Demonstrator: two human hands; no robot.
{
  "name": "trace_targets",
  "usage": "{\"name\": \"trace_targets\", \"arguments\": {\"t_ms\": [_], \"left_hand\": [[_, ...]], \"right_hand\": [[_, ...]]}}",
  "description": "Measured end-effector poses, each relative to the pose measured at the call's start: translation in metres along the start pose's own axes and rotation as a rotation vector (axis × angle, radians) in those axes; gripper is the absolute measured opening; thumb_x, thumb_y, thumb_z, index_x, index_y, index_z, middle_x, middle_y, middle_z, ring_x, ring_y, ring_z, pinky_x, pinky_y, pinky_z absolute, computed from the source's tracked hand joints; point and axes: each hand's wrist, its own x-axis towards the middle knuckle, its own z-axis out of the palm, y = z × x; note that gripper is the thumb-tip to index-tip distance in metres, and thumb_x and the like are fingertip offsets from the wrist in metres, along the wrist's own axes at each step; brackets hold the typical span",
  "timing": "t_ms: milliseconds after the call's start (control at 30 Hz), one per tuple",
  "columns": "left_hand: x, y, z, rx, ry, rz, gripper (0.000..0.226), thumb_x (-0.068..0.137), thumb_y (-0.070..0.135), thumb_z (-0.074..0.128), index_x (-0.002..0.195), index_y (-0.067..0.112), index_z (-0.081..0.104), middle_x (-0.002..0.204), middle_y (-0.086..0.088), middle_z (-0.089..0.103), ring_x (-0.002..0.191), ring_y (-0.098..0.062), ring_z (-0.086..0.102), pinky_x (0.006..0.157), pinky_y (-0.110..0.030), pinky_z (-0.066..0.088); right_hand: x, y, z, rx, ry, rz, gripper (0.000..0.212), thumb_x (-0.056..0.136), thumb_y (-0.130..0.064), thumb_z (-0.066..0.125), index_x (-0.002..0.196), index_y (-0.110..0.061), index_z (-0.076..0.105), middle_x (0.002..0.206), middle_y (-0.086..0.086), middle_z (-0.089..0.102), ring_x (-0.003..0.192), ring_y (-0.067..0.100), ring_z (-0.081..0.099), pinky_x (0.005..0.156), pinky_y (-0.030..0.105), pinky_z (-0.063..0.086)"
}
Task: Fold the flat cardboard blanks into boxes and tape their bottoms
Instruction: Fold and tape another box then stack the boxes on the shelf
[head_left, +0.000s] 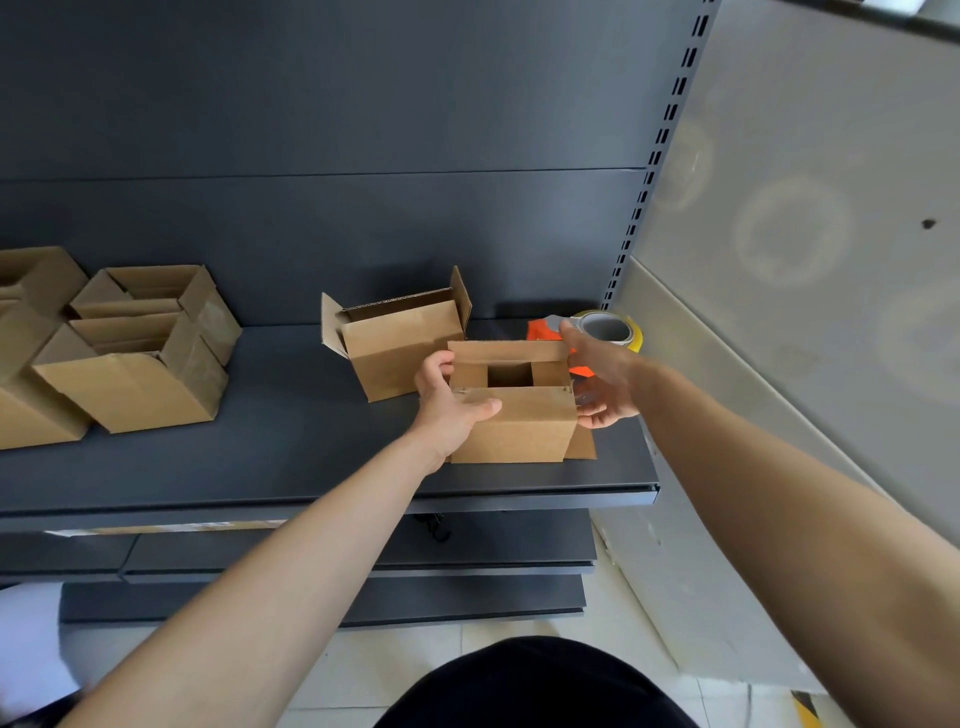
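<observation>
A small cardboard box (519, 431) stands on the dark shelf (291, 447) near its right end, its upper flaps partly folded in with a square gap in the middle. My left hand (449, 405) grips the box's left side, thumb on the near flap. My right hand (605, 379) holds the box's right side, fingers curled around its edge. Right behind that hand lies a tape roll (608, 328) on an orange dispenser (543, 330). A flat piece of cardboard (584, 447) pokes out under the box's right side.
Another folded box (397, 343) with open flaps stands just behind and left. Several more folded boxes (130, 353) are grouped at the shelf's left. A perforated upright (654, 156) and a grey wall (805, 208) close off the right. Lower shelves sit beneath.
</observation>
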Motion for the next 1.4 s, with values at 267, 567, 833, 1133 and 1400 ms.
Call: {"name": "trace_targets", "arguments": {"t_ms": [267,567,833,1133,1400], "left_hand": [[-0.003,0.004,-0.003,-0.023,-0.029,-0.001,0.08,0.079,0.012,0.075,0.133,0.043,0.026,0.14,0.0,0.018,0.123,-0.02,0.034,0.1,-0.034,0.036],[-0.003,0.003,-0.005,0.061,-0.049,0.009,0.024,0.082,0.021,0.073,0.104,0.021,0.063,0.127,0.003,0.028,0.113,-0.014,0.037,0.097,-0.024,0.029],[0.014,0.02,0.006,0.197,0.063,-0.053,0.013,0.081,0.021,0.075,0.088,0.014,0.066,0.126,0.0,0.034,0.118,-0.019,0.04,0.09,-0.024,0.034],[0.024,0.028,0.007,0.32,0.077,-0.098,0.016,0.078,0.019,0.077,0.089,0.01,0.07,0.127,-0.001,0.037,0.119,-0.023,0.044,0.089,-0.027,0.038],[0.03,0.032,0.006,0.372,0.079,-0.143,0.015,0.076,0.019,0.079,0.083,0.01,0.07,0.127,-0.001,0.038,0.11,-0.021,0.047,0.09,-0.031,0.042]], "right_hand": [[0.001,0.002,-0.005,-0.008,-0.043,0.012,0.048,0.086,-0.062,0.052,0.105,-0.019,0.062,0.114,0.01,0.065,0.104,0.029,0.061,0.081,0.035,0.051],[0.009,0.01,0.005,-0.197,0.056,-0.054,0.021,0.092,-0.028,0.061,0.111,-0.019,0.058,0.106,0.007,0.06,0.095,0.025,0.059,0.078,0.033,0.051],[0.016,0.006,-0.002,-0.311,0.097,-0.118,0.03,0.09,-0.031,0.064,0.116,-0.017,0.059,0.112,0.007,0.062,0.1,0.025,0.063,0.081,0.034,0.054],[0.061,-0.011,-0.035,-0.806,0.523,-0.268,0.056,0.083,-0.024,0.067,0.135,-0.017,0.048,0.124,0.011,0.057,0.111,0.028,0.056,0.089,0.032,0.047],[0.081,0.0,-0.044,-0.995,0.602,-0.358,0.035,0.09,-0.017,0.052,0.125,-0.017,0.056,0.118,0.008,0.06,0.124,0.027,0.047,0.116,0.039,0.019]]}}
